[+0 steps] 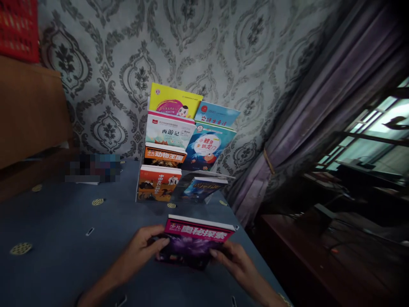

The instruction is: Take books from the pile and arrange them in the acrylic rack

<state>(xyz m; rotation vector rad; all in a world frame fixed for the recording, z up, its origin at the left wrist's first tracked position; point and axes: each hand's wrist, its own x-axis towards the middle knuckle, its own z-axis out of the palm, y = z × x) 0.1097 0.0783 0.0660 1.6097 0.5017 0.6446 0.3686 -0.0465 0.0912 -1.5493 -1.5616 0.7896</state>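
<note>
A thick book (194, 246) with a pink and purple cover is held upright, tilted back a little, above the blue cloth. My left hand (147, 244) grips its left edge, thumb on the front cover. On the right edge, my right hand (234, 261) has its thumb on the cover and its fingers behind. Beyond them stands a tiered book rack (223, 174). Its left side carries a yellow book (175, 100), a white book (169, 133), an animal book (164, 157) and an orange book (159, 183). On its right are two blue books (209, 147) and a dark blue book (204, 189).
The blue patterned cloth (108, 226) covers the surface, whose right edge drops toward a dark red desk (306, 251). Patterned wallpaper (128, 51) is behind the rack. A purple curtain (306, 98) hangs at right. A brown box (28, 106) and red basket (19, 32) are at left.
</note>
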